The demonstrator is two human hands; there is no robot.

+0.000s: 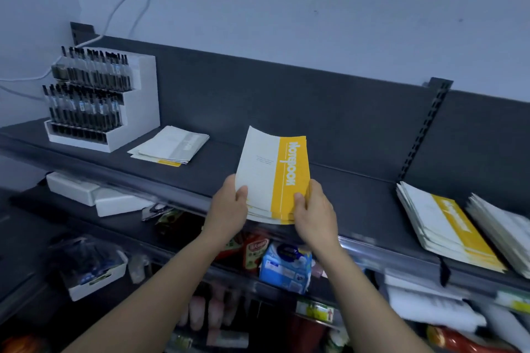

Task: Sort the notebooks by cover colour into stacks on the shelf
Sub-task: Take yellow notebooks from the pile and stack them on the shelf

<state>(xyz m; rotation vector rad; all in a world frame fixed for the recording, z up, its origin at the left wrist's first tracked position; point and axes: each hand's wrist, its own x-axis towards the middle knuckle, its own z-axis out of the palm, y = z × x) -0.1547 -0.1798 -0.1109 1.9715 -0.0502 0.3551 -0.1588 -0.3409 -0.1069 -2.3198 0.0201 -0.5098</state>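
Observation:
Both hands hold a small stack of yellow-and-white notebooks [272,178] above the front edge of the dark shelf [329,135]. My left hand [231,203] grips its left edge, thumb on the white cover. My right hand [314,209] grips the right edge, thumb on the yellow band. On the shelf to the left lies a loose pile of pale grey-banded notebooks [172,145] with a yellow one under it. At the right rests a yellow-banded stack [447,226], and beside it a blurred pale stack [504,229].
A white tiered pen display [100,100] stands at the shelf's left end. A slotted upright [427,126] divides the back panel. White boxes [94,195] and packaged goods [286,266] fill the lower shelves below my arms.

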